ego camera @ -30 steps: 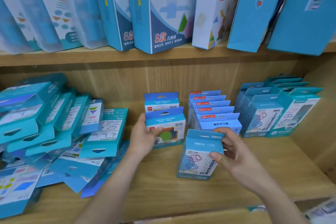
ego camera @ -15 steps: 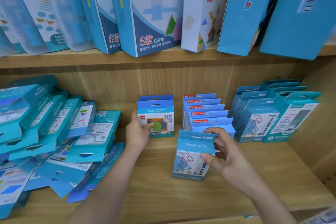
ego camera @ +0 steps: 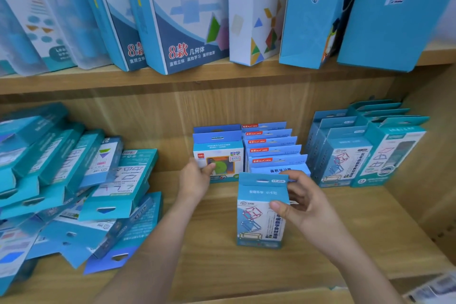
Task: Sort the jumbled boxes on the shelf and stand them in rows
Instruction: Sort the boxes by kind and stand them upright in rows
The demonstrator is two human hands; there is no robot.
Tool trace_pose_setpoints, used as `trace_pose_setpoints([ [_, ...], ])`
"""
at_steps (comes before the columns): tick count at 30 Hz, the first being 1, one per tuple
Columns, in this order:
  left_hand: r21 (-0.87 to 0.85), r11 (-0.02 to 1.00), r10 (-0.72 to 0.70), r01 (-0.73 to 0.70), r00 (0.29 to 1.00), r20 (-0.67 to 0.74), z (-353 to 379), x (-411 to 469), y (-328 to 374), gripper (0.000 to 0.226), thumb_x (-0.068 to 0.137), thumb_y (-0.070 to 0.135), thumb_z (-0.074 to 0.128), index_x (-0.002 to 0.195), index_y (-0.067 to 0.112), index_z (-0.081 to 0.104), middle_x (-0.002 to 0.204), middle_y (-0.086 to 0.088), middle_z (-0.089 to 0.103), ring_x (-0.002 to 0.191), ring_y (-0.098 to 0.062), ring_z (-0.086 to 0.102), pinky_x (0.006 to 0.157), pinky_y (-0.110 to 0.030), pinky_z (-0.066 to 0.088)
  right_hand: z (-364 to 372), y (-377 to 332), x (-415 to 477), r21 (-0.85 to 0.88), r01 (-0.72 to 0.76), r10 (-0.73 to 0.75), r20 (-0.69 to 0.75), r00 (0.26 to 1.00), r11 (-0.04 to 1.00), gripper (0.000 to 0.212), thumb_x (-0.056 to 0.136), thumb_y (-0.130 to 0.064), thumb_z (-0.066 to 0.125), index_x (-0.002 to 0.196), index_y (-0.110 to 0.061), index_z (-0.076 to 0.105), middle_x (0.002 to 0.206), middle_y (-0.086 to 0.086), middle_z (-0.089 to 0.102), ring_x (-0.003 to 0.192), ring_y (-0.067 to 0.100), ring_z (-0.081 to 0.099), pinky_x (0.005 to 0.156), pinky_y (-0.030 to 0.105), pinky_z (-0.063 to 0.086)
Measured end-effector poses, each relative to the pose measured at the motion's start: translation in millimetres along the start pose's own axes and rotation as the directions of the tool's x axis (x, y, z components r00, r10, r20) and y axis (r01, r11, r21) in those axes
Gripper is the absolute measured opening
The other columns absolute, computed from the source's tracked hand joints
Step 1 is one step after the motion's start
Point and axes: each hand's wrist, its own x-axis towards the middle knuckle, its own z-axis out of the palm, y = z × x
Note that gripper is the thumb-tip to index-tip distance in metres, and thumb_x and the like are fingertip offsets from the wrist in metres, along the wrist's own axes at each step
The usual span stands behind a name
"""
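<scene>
The right hand (ego camera: 311, 202) grips the cube box (ego camera: 259, 215), thumb on its printed face and fingers curled round its right side. The box stands upright on the shelf (ego camera: 333, 261), just in front of the middle row (ego camera: 274, 150). The left hand (ego camera: 195, 177) holds the front box (ego camera: 218, 160) of a short row of two, thumb pressed on its face and fingers hidden behind its left edge. Further right stands the cube row (ego camera: 343, 155), whose print looks the same as the held box, with a teal row (ego camera: 392, 150) just beside it. On the left the pile (ego camera: 81, 187) lies unsorted, its boxes leaning and overlapping

The cube box probably belongs with the cube row, so it has to pass the front of the middle row. The right fingers are already very near that row, and a careless swing could knock its thin boxes back one onto another. These boxes look light and stand on narrow bases, so one let go while tilted would likely topple. Setting it down in front of the wrong row would spoil the sorting. The left forearm lies close beside the pile, and drawing it back carelessly could catch an overhanging box and drag it off the shelf
</scene>
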Motion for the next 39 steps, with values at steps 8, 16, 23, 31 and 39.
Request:
trace_pose_setpoints([
  [8,0.04,0.976,0.216,-0.212,0.958,-0.189,-17.3,-30.7,-1.9,0.051,0.083,0.009,0.065,0.129,0.006,0.044,0.128,-0.013,0.054,0.117,-0.026,0.053,0.091,-0.035,0.045,-0.3,1.9,-6.3,0.03,0.027,-0.026,-0.008,1.0,0.999,0.036,0.076,-0.025,0.07,0.111,-0.02,0.061,0.103,-0.008,0.073,0.098,0.009,0.067,0.086,0.025,0.051],
  [16,-0.587,0.808,0.299,-0.041,0.888,0.35,-9.3,-146.2,5.6,0.05,0.079,0.021,0.07,0.124,0.019,0.051,0.104,0.007,0.071,0.097,-0.01,0.066,0.078,-0.02,0.051,4.3,0.7,-16.3,0.26,-0.013,0.044,-0.115,0.992,0.966,0.022,0.078,-0.016,0.066,0.1,-0.019,0.065,0.085,-0.001,0.076,0.079,0.01,0.07,0.068,0.02,0.053],
  [23,-0.644,0.762,0.233,0.067,0.9,0.368,3.5,-161.8,1.4,0.04,0.068,0.028,0.07,0.104,0.012,0.061,0.091,-0.007,0.074,0.087,-0.022,0.07,0.071,-0.027,0.055,4.1,8.3,-40.7,0.313,-0.056,0.17,-0.35,0.921,0.948,0.026,0.083,-0.021,0.066,0.108,-0.017,0.062,0.084,0.008,0.074,0.077,0.015,0.069,0.068,0.029,0.055],
  [31,-0.629,0.769,0.38,-0.113,0.872,0.308,38.9,-191.7,41.9,0.039,0.073,0.024,0.077,0.104,0.021,0.055,0.093,0.002,0.072,0.083,-0.012,0.068,0.071,-0.019,0.051,-30.2,7.8,-100.6,-0.143,-0.107,0.036,-0.431,0.902,0.984,0.048,0.078,-0.049,0.062,0.123,-0.035,0.052,0.104,-0.019,0.069,0.098,0.002,0.064,0.081,0.031,0.054],
  [39,-0.474,0.81,0.493,-0.346,0.839,0.23,101.8,-171.9,101.3,0.035,0.091,0.016,0.059,0.117,0.03,0.04,0.116,0.011,0.062,0.106,-0.005,0.06,0.092,-0.034,0.049,-93.8,27.2,-79.7,-0.212,-0.064,-0.017,-0.36,0.933,0.975,0.058,0.088,-0.022,0.065,0.133,-0.046,0.038,0.12,-0.027,0.06,0.114,0.001,0.057,0.096,0.043,0.048],
])
